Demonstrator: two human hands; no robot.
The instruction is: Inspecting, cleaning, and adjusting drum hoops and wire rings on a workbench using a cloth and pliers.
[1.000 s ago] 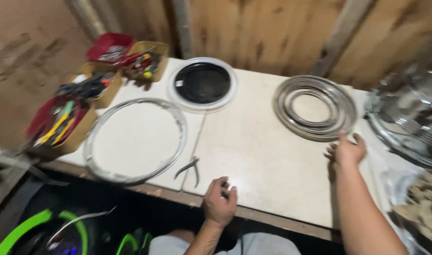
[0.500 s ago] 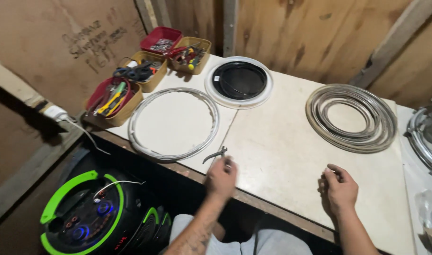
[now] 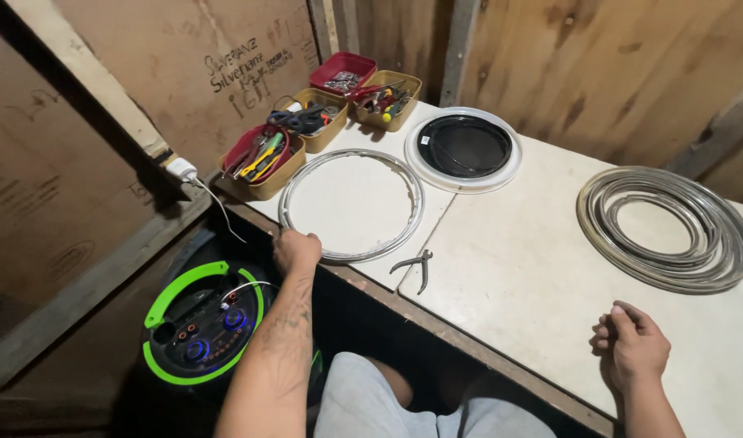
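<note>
Red tub of small metal parts; three tan trays of screwdrivers, cutters, pliers, at far-left corner of white surface. Left hand, grip closed on near edge of silver ring; half a second ago beside pliers, now lying free. Right hand loosely curled, empty, resting on surface

Pliers just right of ring
</note>
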